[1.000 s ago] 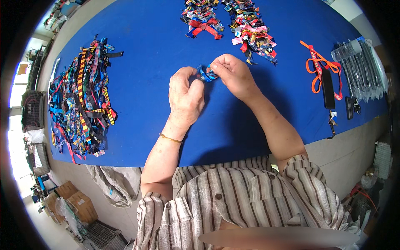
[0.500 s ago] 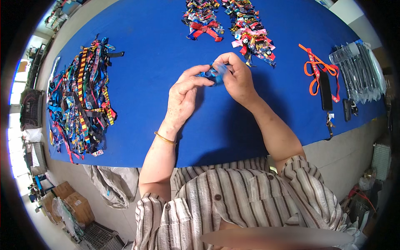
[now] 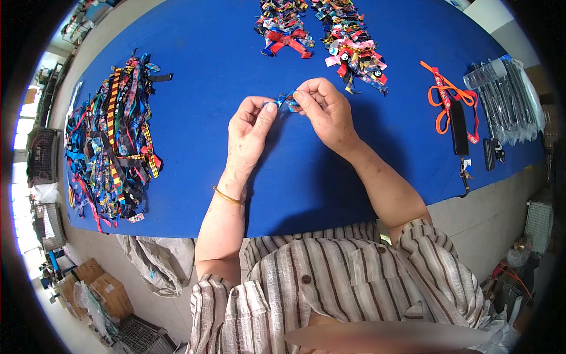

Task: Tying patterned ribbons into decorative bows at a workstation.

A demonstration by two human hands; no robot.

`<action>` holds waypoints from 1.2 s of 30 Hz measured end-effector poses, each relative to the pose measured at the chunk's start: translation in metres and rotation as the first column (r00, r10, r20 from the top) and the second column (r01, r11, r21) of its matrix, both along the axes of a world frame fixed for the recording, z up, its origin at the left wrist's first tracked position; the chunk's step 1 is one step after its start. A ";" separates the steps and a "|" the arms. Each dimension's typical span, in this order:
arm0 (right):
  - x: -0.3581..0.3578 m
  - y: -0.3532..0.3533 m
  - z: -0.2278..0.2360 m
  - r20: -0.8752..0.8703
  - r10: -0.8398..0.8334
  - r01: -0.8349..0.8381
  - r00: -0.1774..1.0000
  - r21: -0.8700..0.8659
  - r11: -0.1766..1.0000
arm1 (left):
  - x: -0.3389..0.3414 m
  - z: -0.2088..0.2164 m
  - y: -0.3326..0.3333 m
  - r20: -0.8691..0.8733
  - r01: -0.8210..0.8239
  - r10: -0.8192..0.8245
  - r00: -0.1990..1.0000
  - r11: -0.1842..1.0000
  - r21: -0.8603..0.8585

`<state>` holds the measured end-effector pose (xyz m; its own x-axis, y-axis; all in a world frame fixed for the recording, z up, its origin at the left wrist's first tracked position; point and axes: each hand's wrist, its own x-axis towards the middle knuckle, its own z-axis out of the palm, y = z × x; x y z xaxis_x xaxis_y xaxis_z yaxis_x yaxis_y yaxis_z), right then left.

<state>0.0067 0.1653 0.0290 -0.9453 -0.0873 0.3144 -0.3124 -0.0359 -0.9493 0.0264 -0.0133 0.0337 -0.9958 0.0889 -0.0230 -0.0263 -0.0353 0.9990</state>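
Note:
A short blue patterned ribbon (image 3: 283,101), gathered at its middle, is stretched between my two hands above the blue table. My left hand (image 3: 250,123) pinches its left end between thumb and fingers. At the other end, my right hand (image 3: 325,109) grips the ribbon the same way. The fingers cover both ends, so its full shape cannot be made out. Beyond my hands lie two long rows of tied ribbon pieces, a left row (image 3: 284,23) ending in a red and blue bow and a right row (image 3: 356,50) with pink and red bows.
A heap of long patterned straps (image 3: 112,141) covers the table's left side. On the right are an orange and red lanyard (image 3: 442,97), a black strap (image 3: 459,130), a small black object (image 3: 489,154) and clear-bagged dark items (image 3: 510,100). Cardboard boxes (image 3: 109,295) stand on the floor.
My hands have drawn slightly apart, and the bunched, blurred blue ribbon is now pulled out between them. My left hand's fingers have curled into a pinch.

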 end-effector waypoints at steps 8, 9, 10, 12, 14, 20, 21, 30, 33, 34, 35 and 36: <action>0.003 -0.005 -0.002 0.164 0.175 -0.152 0.971 -0.145 0.978 | -0.006 -0.008 0.003 -0.166 0.046 0.011 0.986 0.941 0.334; 0.002 -0.005 -0.004 0.151 0.169 -0.151 0.974 -0.125 0.981 | -0.006 -0.006 0.005 -0.147 0.050 0.004 0.989 0.929 0.367; 0.001 -0.005 -0.005 0.139 0.164 -0.150 0.977 -0.105 0.983 | -0.006 -0.007 0.005 -0.147 0.052 0.003 0.989 0.929 0.366; 0.003 -0.005 -0.006 0.132 0.159 -0.142 0.979 -0.128 0.982 | -0.007 -0.006 0.006 -0.095 0.047 -0.013 0.995 0.930 0.364; 0.003 -0.005 -0.007 0.126 0.152 -0.132 0.980 -0.152 0.980 | -0.002 -0.001 0.009 -0.086 0.059 -0.029 0.996 0.926 0.372; 0.003 -0.003 -0.006 0.137 0.167 -0.157 0.976 -0.081 0.984 | -0.002 -0.004 0.005 -0.047 0.037 -0.022 0.999 0.943 0.330; 0.003 -0.002 -0.005 0.152 0.161 -0.149 0.975 -0.091 0.985 | -0.003 -0.003 0.005 -0.024 0.024 -0.017 1.000 0.949 0.314; -0.002 0.008 0.006 0.169 0.201 -0.194 0.965 -0.057 0.979 | 0.003 0.010 0.010 0.020 0.036 -0.044 0.999 0.954 0.297; 0.000 0.010 0.016 0.098 0.217 -0.227 0.971 0.104 0.968 | 0.005 0.012 0.012 0.041 0.143 -0.153 0.987 0.973 0.184; 0.001 0.010 0.017 0.075 0.255 -0.264 0.964 0.181 0.947 | 0.006 0.014 0.013 0.043 0.144 -0.154 0.987 0.973 0.183; 0.000 0.009 0.015 0.037 0.222 -0.225 0.974 0.198 0.954 | 0.008 0.015 0.014 0.048 0.164 -0.175 0.983 0.970 0.181; -0.003 0.011 0.014 0.038 0.219 -0.223 0.975 0.198 0.955 | 0.008 0.016 0.015 0.052 0.185 -0.197 0.979 0.966 0.179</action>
<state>0.0041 0.1760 0.0425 -0.8998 -0.3541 0.2548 -0.3034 0.0883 -0.9488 0.0343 0.0021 0.0496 -0.9564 0.2860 -0.0590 -0.1181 -0.1941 0.9738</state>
